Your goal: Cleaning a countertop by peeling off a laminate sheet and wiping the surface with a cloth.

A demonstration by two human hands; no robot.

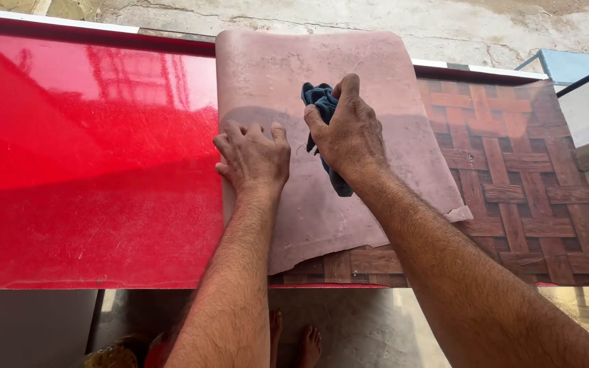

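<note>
**Pinkish sheet under the cloth, lower part darker**

Head view: at frame centre the right hand (349,129) is closed around a bunched dark blue cloth (323,102), pressing it onto a pinkish mat (376,68) that lies over a glossy red surface (83,157). The left hand (253,158) rests flat, fingers spread, on the mat's left edge. The mat's lower portion looks darker, seemingly wiped already; the upper band stays pale and dusty. A brown woven-pattern sheet (526,170) lies beneath at right.
</note>
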